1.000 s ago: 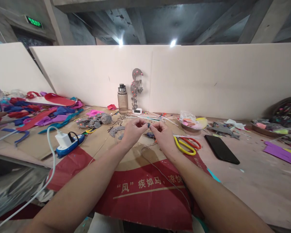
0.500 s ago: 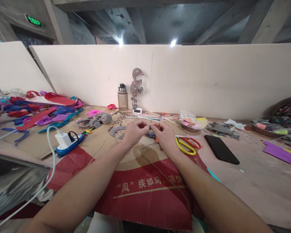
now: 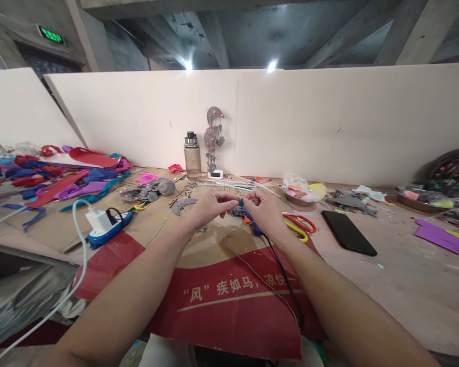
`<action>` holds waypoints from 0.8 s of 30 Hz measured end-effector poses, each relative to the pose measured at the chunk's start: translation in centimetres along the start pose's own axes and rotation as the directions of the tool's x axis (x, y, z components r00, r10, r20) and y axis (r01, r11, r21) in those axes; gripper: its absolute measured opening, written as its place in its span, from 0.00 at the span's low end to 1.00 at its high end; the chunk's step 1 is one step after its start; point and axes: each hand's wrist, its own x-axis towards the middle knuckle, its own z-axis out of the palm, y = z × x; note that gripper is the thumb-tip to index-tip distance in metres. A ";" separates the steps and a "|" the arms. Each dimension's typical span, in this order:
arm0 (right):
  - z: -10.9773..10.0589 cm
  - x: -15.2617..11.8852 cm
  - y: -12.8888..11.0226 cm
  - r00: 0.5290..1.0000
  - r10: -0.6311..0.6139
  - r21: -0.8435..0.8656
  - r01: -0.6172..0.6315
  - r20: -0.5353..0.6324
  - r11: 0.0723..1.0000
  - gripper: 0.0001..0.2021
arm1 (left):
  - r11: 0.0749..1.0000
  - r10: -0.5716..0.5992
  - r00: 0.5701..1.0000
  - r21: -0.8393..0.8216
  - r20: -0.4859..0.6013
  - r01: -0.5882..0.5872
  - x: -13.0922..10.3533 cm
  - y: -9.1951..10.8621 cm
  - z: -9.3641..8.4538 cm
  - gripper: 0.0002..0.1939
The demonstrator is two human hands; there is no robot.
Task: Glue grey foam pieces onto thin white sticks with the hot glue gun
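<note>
Over the flat red-and-brown cardboard sheet (image 3: pixel 222 326), right hand's (image 3: pixel 266 213) grip pinched on a tiny blue piece (image 3: pixel 240 203), likely for fine control; left hand's (image 3: pixel 211 208) alongside, closure unclear.

Small blue piece (image 3: pixel 240 203), mostly covered, pinched in the right hand (image 3: pixel 265 210), raised above brown cardboard (image 3: pixel 206 251), blue tool (image 3: pixel 257 229) with black cord (image 3: pixel 278 258) partly hidden just below.
</note>
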 end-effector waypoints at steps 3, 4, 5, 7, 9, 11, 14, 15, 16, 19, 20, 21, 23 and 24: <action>0.2 -0.3 -0.3 0.995 -0.091 -0.079 0.093 0.034 0.992 0.06 | 0.997 -0.005 1.000 0.071 -0.016 0.006 -0.3 0.3 0.3 0.15; 0.3 -0.4 -0.3 0.992 -0.118 -0.105 0.122 0.040 0.987 0.06 | 0.996 -0.013 1.000 0.087 -0.025 0.015 -0.3 0.4 0.4 0.14; 0.4 -0.5 -0.4 0.989 -0.141 -0.130 0.145 0.044 0.981 0.05 | 0.995 -0.023 0.999 0.101 -0.033 0.026 -0.3 0.4 0.5 0.13; 0.5 -0.6 -0.4 0.985 -0.163 -0.153 0.169 0.054 0.974 0.05 | 0.991 -0.042 0.998 0.125 -0.056 0.049 -0.3 0.3 0.6 0.11; 0.6 -0.6 -0.3 0.984 -0.166 -0.133 0.174 0.072 0.976 0.05 | 0.988 -0.050 0.995 0.141 -0.085 0.062 -0.3 0.2 0.7 0.10; 0.8 -0.7 -0.2 0.982 -0.170 -0.095 0.178 0.080 0.979 0.07 | 0.989 -0.041 0.992 0.134 -0.122 0.058 -0.2 0.2 0.7 0.08; 1.0 -0.8 -0.1 0.982 -0.174 -0.048 0.178 0.076 0.983 0.08 | 0.997 -0.025 0.984 0.068 -0.174 0.037 -0.2 0.3 0.6 0.06; 1.1 -0.8 -0.1 0.983 -0.166 -0.029 0.168 0.073 0.985 0.08 | 0.999 -0.026 0.982 0.037 -0.188 0.033 -0.1 0.3 0.6 0.05; 1.1 -0.8 -0.1 0.985 -0.156 -0.007 0.156 0.072 0.988 0.08 | 1.000 -0.028 0.980 0.009 -0.198 0.030 -0.1 0.4 0.6 0.05; 1.2 -0.8 -0.2 0.992 -0.110 0.078 0.105 0.061 0.991 0.09 | 0.999 -0.033 0.975 -0.043 -0.218 0.024 -0.1 0.4 0.6 0.04; 1.3 -0.8 -0.3 0.994 -0.089 0.110 0.082 0.059 0.991 0.09 | 0.998 -0.032 0.975 -0.051 -0.222 0.021 -0.1 0.4 0.7 0.04; 1.3 -0.8 -0.4 0.996 -0.066 0.141 0.057 0.056 0.988 0.10 | 0.998 -0.029 0.974 -0.057 -0.224 0.017 -0.1 0.4 0.7 0.04; 1.4 -0.8 -0.5 0.998 -0.019 0.193 0.008 0.054 0.981 0.10 | 0.998 -0.027 0.974 -0.068 -0.225 0.012 -0.1 0.5 0.8 0.04; 1.4 -0.8 -0.6 0.998 0.000 0.209 -0.012 0.056 0.978 0.10 | 0.997 -0.027 0.974 -0.073 -0.224 0.011 -0.1 0.5 0.9 0.04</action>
